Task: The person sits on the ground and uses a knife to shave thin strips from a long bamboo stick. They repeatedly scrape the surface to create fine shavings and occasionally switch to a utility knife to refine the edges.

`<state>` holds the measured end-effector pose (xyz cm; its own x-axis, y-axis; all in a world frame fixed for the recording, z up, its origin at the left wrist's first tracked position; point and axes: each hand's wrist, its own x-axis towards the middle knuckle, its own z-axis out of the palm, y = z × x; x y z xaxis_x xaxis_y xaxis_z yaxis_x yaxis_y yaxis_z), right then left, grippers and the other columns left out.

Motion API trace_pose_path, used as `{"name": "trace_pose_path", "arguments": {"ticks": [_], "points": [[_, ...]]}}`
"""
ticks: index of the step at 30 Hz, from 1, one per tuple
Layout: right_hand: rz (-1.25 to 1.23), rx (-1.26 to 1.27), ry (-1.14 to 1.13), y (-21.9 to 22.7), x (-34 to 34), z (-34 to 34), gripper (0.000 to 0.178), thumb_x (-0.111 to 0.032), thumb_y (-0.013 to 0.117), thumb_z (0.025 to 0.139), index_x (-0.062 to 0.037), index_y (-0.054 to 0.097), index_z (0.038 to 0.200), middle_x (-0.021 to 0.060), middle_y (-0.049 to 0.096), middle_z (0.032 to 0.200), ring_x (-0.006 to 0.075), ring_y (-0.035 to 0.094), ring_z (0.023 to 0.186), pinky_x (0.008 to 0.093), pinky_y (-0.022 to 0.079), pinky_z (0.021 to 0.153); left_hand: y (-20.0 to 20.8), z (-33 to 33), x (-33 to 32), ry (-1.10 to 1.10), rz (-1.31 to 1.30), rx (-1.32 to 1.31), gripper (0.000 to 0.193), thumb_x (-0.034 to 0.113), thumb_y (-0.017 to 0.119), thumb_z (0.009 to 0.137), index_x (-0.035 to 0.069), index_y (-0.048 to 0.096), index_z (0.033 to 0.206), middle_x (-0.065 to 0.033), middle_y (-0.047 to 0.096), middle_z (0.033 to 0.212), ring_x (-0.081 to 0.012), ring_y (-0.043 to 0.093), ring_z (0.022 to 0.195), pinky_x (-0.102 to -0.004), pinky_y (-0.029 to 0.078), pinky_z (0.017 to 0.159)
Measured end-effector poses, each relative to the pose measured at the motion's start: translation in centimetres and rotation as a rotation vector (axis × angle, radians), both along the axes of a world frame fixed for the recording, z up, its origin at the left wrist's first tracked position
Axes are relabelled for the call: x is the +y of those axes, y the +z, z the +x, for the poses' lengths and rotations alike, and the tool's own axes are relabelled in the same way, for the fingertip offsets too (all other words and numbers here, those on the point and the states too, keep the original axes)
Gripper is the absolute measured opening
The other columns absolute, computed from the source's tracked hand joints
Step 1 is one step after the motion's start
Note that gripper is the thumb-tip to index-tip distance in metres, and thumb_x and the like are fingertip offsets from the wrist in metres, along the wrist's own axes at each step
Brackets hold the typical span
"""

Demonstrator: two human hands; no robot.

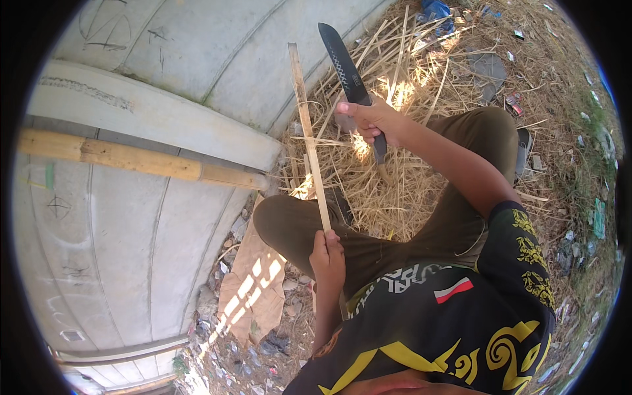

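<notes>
My right hand (376, 121) is closed round the handle of a large black kitchen knife (345, 62), its broad blade pointing up and to the left. Between my knees, my left hand (327, 257) grips the lower end of a long, thin bamboo strip (307, 125). The strip stands nearly lengthwise in view, its far end close to the wall. The knife blade is to the right of the strip's upper part, apart from it. Pale bamboo shavings (411, 191) lie heaped on the ground between and beyond my legs.
A grey concrete panel wall (131, 230) runs along the left, with a thick bamboo pole (131, 158) against it. Flattened brown cardboard (250, 289) lies by my left knee. A blue plastic piece (437, 14) is at the far end; litter and dry grass cover the right side.
</notes>
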<state>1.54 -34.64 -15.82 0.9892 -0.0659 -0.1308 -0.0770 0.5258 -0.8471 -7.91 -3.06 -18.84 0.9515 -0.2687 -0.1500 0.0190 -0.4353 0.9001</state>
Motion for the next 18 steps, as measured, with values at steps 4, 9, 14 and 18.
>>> {"name": "trace_pose_path", "arguments": {"ticks": [4, 9, 14, 18], "points": [[-0.250, 0.018, 0.107, 0.3, 2.1, -0.6, 0.035, -0.027, 0.086, 0.082, -0.0017, 0.064, 0.093, -0.0047, 0.047, 0.057, 0.0047, 0.041, 0.043, 0.0240, 0.034, 0.041, -0.5, 0.0, -0.2, 0.026, -0.013, 0.011, 0.032, 0.035, 0.045, 0.109, 0.008, 0.049, 0.092, 0.0050, 0.040, 0.062, -0.0006, 0.035, 0.048, -0.0195, 0.029, 0.041], [-0.257, 0.065, 0.120, 1.4, 2.2, -1.3, 0.043, -0.037, 0.085, 0.081, -0.0019, 0.064, 0.094, -0.0048, 0.048, 0.057, 0.0062, 0.044, 0.044, 0.0240, 0.035, 0.041, 0.8, -0.4, -0.6, 0.100, -0.054, 0.108, 0.033, 0.036, 0.046, 0.108, 0.007, 0.049, 0.092, 0.0048, 0.040, 0.062, -0.0008, 0.035, 0.048, -0.0195, 0.028, 0.041], [-0.499, -0.025, -0.052, 0.2, 4.4, -1.7, 0.049, -0.046, 0.084, 0.079, -0.0029, 0.067, 0.092, -0.0004, 0.053, 0.058, 0.0087, 0.050, 0.047, 0.0266, 0.038, 0.042, -0.9, -0.2, -0.4, 0.046, 0.037, -0.051, 0.034, 0.037, 0.048, 0.108, 0.007, 0.050, 0.092, 0.0046, 0.042, 0.062, -0.0011, 0.036, 0.049, -0.0197, 0.029, 0.042], [-0.650, -0.025, -0.019, -0.6, 5.0, -2.0, 0.048, -0.046, 0.083, 0.080, -0.0022, 0.065, 0.088, 0.0011, 0.056, 0.060, 0.0088, 0.054, 0.051, 0.0272, 0.040, 0.045, 0.1, -0.4, -0.8, 0.090, 0.039, 0.008, 0.034, 0.032, 0.049, 0.108, 0.004, 0.054, 0.089, 0.0004, 0.050, 0.062, -0.0041, 0.044, 0.055, -0.0235, 0.037, 0.051]]}}
